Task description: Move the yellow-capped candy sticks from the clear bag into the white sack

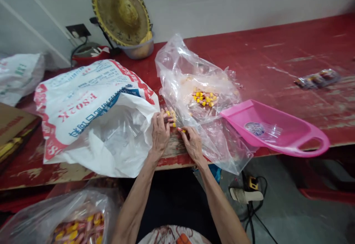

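Observation:
My left hand rests at the table's front edge with its fingers curled against a small bunch of red-and-white tubes with yellow caps. Just to its right, my right hand pinches one similar yellow-capped tube between thumb and fingers. Behind the hands, more of these tubes lie in a pile in an opened clear plastic bag. On the left, a white printed sack lies with its mouth open, and clear plastic pieces show inside.
A pink scoop holding a clear plastic piece overhangs the front edge. Packed items lie far right on the red table. A straw hat stands by the wall. Below left is a bag of capped tubes. Cables cross the floor.

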`<state>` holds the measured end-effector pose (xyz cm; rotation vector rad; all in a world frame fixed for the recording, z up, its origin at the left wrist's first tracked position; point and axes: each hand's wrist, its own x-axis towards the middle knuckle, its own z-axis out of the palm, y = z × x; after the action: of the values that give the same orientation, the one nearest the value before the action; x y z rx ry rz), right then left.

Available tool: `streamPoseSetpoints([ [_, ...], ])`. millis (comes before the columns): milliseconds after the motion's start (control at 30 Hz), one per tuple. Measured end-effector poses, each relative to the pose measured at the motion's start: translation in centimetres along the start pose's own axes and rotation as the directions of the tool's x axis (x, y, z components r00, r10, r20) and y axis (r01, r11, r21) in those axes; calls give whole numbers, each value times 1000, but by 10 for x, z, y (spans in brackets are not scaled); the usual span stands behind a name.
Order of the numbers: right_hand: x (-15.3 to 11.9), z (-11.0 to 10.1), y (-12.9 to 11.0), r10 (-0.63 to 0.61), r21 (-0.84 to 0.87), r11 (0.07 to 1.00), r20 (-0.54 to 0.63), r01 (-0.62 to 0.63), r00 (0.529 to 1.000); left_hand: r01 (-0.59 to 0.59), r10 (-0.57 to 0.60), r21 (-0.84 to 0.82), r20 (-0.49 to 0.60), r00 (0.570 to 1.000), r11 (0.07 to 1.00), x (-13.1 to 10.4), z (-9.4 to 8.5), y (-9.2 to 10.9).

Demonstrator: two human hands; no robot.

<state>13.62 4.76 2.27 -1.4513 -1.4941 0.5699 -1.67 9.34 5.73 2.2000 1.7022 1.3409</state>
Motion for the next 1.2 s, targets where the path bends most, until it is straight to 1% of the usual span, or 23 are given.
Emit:
streamPoseSetpoints([
  [33, 0, 0, 0, 3, -2, 1000, 3, -3, 1000, -21, 21, -4, 12, 1000, 1000, -7, -5, 0],
  [100, -1, 0, 1, 6, -12, 1000, 10, -5, 1000, -75, 76, -31, 13, 997, 997, -28, -22, 1],
  [167, -2, 1, 2, 2, -27, 1000, 4, -2, 1000, -93, 91, -37, -42, 995, 995, -49, -45, -5],
  [200, -2, 1, 2, 0, -34, 999, -2, 0, 1000, -70, 68, -21, -90, 994, 997, -57, -57, -12],
  [233, -1, 1, 2, 0, -40, 999, -8, 0, 1000, -20, 21, 9, -140, 990, 1000, -63, -69, -23],
  [300, 0, 1, 2, 1, -46, 999, -11, -2, 1000, 147, -121, 101, -231, 965, 984, -66, -88, -52],
  [367, 2, -1, 0, 2, -47, 999, -5, -2, 1000, 317, -258, 214, -261, 930, 924, -59, -99, -83],
  [433, 1, -4, -4, -1, -45, 999, 7, 1, 1000, 407, -357, 296, -210, 910, 864, -51, -104, -105],
  [500, -2, -8, -9, -8, -42, 999, 10, 9, 1000, 428, -415, 312, -111, 903, 848, -44, -106, -115],
  [533, -3, -9, -11, -9, -41, 999, 5, 10, 1000, 419, -410, 330, -99, 907, 846, -43, -106, -117],
  [600, -6, -9, -14, -31, -55, 998, -64, 28, 997, 404, -391, 382, -114, 913, 831, -44, -103, -120],
  [667, -10, -5, -16, -61, -87, 995, -141, 49, 988, 395, -375, 424, -133, 917, 815, -51, -100, -124],
  [700, -12, -3, -17, -87, -106, 992, -159, 71, 984, 397, -372, 439, -146, 917, 806, -56, -98, -126],
  [767, -19, 4, -18, -167, -137, 979, -141, 148, 976, 411, -382, 437, -157, 911, 800, -66, -97, -129],
  [833, -25, 11, -17, -271, -151, 954, -64, 259, 961, 423, -397, 410, -150, 905, 808, -72, -98, -130],
  [900, -30, 16, -13, -352, -153, 925, -9, 347, 936, 424, -406, 384, -130, 904, 821, -72, -101, -132],
  [933, -31, 18, -11, -375, -159, 915, -6, 370, 927, 422, -408, 377, -121, 905, 824, -71, -102, -133],
  [1100, -35, 14, -7, -399, -244, 900, -135, 360, 907, 442, -434, 350, -106, 895, 826, -67, -104, -135],
  [1133, -35, 14, -6, -401, -257, 897, -133, 359, 906, 452, -443, 349, -110, 890, 821, -69, -105, -135],
  [1200, -34, 16, -3, -407, -267, 888, -74, 375, 911, 473, -463, 346, -116, 878, 810, -72, -112, -137],
])
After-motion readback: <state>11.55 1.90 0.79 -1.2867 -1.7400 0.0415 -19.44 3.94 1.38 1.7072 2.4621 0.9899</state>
